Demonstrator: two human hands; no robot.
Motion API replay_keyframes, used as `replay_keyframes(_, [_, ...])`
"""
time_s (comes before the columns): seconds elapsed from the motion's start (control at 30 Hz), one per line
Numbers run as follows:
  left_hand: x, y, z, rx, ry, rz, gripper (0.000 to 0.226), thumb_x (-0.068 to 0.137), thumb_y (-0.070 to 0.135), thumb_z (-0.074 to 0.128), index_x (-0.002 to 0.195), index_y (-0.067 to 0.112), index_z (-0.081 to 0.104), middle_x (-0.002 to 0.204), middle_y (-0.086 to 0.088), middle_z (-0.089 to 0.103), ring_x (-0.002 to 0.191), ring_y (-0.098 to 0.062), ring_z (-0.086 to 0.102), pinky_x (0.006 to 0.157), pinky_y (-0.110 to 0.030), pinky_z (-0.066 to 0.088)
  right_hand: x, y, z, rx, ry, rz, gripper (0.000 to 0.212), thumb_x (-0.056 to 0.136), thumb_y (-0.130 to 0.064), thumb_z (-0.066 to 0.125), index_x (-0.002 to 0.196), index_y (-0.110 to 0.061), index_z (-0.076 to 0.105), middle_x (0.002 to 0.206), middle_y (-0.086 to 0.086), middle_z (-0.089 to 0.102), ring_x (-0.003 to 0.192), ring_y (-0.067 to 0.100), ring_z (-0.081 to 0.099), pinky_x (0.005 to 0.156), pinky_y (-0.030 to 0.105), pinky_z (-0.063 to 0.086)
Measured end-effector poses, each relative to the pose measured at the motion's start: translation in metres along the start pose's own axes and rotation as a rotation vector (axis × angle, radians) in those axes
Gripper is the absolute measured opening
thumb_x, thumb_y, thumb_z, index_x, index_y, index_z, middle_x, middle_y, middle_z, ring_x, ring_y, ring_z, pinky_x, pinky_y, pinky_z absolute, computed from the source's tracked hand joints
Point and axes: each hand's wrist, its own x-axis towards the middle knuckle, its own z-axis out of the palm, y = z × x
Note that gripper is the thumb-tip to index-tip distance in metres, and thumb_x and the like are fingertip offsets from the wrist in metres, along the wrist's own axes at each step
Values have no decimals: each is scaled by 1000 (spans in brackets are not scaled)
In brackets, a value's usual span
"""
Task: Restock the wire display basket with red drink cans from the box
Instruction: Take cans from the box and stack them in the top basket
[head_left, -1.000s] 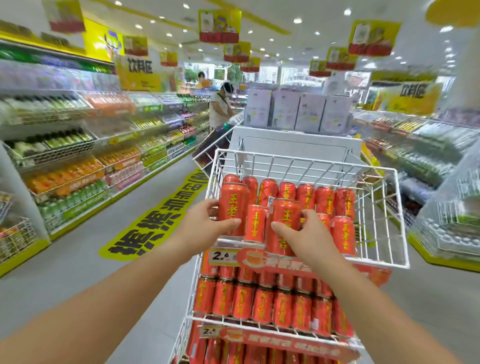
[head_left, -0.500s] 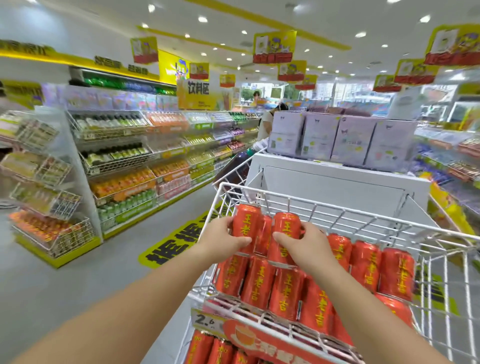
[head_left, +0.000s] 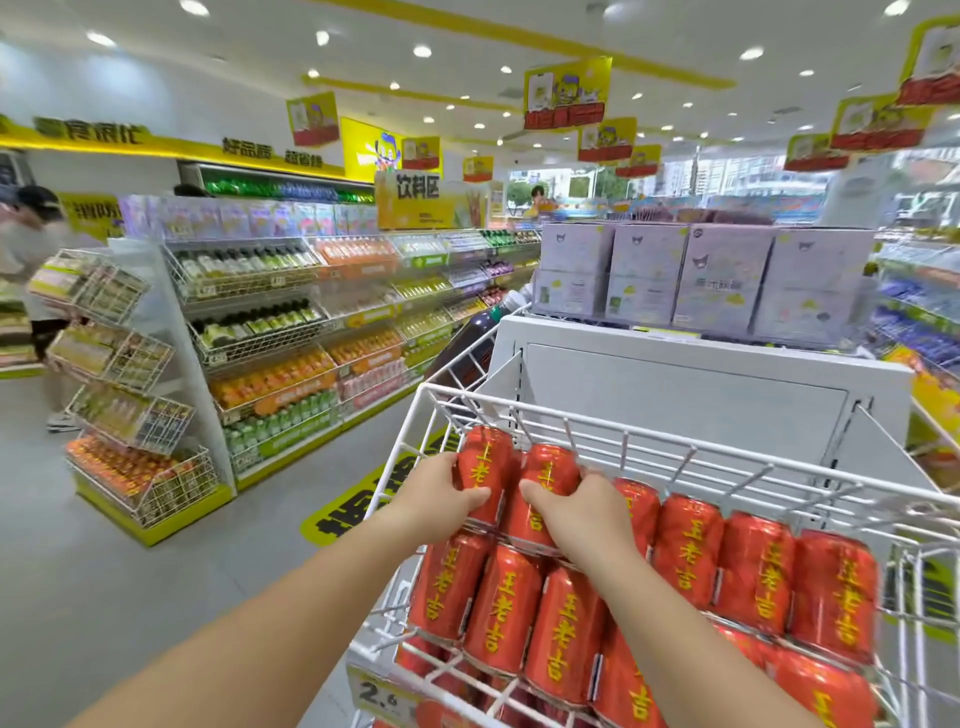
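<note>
A white wire display basket (head_left: 675, 447) stands in front of me, holding rows of red drink cans with yellow characters (head_left: 758, 566). My left hand (head_left: 441, 493) is shut on one red can (head_left: 480, 467) at the basket's back left corner. My right hand (head_left: 582, 512) is shut on a second red can (head_left: 545, 483) right beside it. Both cans stand upright on top of the lower row of cans (head_left: 498, 608). The box is not in view.
A white shelf end panel (head_left: 675, 395) with lilac cartons (head_left: 722, 286) on top rises behind the basket. Drink shelves (head_left: 291, 332) line the aisle at left, with tilted wire baskets (head_left: 124, 410) on their end. A person (head_left: 31, 270) stands far left.
My view has risen and turned left. Both hands carried their cans from the basket's front row to its back left corner, above the lower row.
</note>
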Motion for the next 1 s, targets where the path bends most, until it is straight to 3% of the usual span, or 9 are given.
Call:
replay_keyframes(0.17, [4,-3,-1,35,-47,-26,26,93,23,73,116,14,65,102,3,73,91,-13,70,81,-31,57,-3,-4,12,-4,10,-5,74,76,-60,74,128,-8,59,130,11,58,121,28,56,99,33,45])
replay_keyframes(0.37, [1,-9,1,185,-62,36,47,99,27,65,142,17,48,117,7,54,103,-7,52,73,-13,38,-7,3,12,-35,6,-66,95,77,-61,74,145,-4,40,143,13,51,134,29,48,108,35,40])
replay_keyframes(0.5, [-3,-17,3,268,-49,43,43,99,37,62,137,20,52,129,-1,54,120,-20,55,92,-25,40,-7,9,9,-102,-73,-107,86,85,-54,64,151,-6,35,151,12,45,142,27,39,114,35,34])
replay_keyframes(0.57, [-7,-20,4,268,-43,63,38,98,36,63,133,23,53,127,4,57,117,-18,58,95,-29,44,-8,11,8,-114,-93,-106,84,85,-54,64,150,-7,37,147,12,49,138,29,43,112,36,38])
replay_keyframes(0.67, [-15,-19,1,286,-76,103,32,97,25,65,124,32,48,116,16,58,98,-7,62,84,-24,46,-12,8,5,-164,-97,-102,82,86,-56,63,145,-4,42,144,14,52,135,30,47,110,38,42])
replay_keyframes(0.73, [-22,-18,-3,348,-103,124,33,95,26,65,123,32,47,112,13,62,91,-3,63,79,-25,49,-18,6,3,-222,-92,-105,82,83,-61,62,141,-6,44,140,12,54,130,31,51,106,40,45])
replay_keyframes(0.8, [-29,-22,-8,434,-133,124,48,91,39,61,134,30,44,121,4,60,107,-14,63,91,-37,52,-28,4,-1,-308,-96,-116,82,82,-64,60,140,-9,43,138,10,53,127,31,53,102,43,47])
replay_keyframes(0.87, [-39,-18,-11,575,-183,137,74,94,45,56,156,21,23,148,-7,43,134,-28,48,108,-47,44,-38,2,-6,-412,-94,-144,82,84,-66,57,143,-12,39,140,9,48,129,32,50,103,44,46])
replay_keyframes(1.0, [-68,-11,-21,749,-186,245,84,102,46,49,162,11,3,166,-10,16,152,-28,22,121,-41,29,-67,-4,-14,-610,-24,-276,82,86,-70,48,146,-15,35,139,7,47,129,30,47,104,44,42])
